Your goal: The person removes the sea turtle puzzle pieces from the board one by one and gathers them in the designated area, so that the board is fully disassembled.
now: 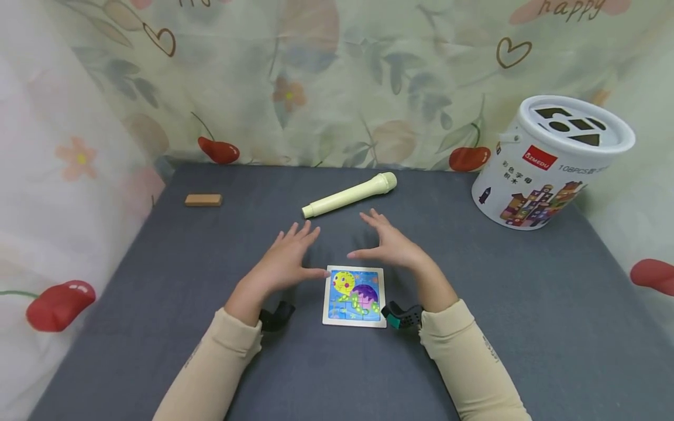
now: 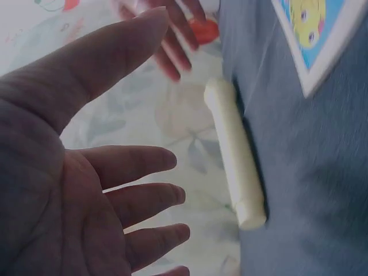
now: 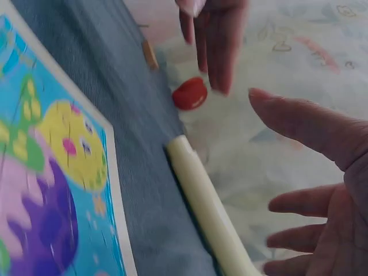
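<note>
A small square jigsaw puzzle (image 1: 354,297) with a yellow-headed, purple-shelled turtle on blue lies on the table, its pieces set in a pale frame. Both hands hover around its far side with fingers spread and nothing in them. The left hand (image 1: 284,257) is at the upper left, its thumb overlapping the frame's corner in the head view. The right hand (image 1: 392,242) is at the upper right, palm facing the left one. Beyond the fingertips lies a cream toy microphone (image 1: 350,195), also seen in the left wrist view as a pale stick (image 2: 234,155).
On the far left of the dark table (image 1: 158,304) lies a small wooden block (image 1: 203,200). A white bucket (image 1: 547,169) with shape holes in its lid stands at the back right. A patterned curtain (image 1: 337,88) hangs behind the table and along its sides.
</note>
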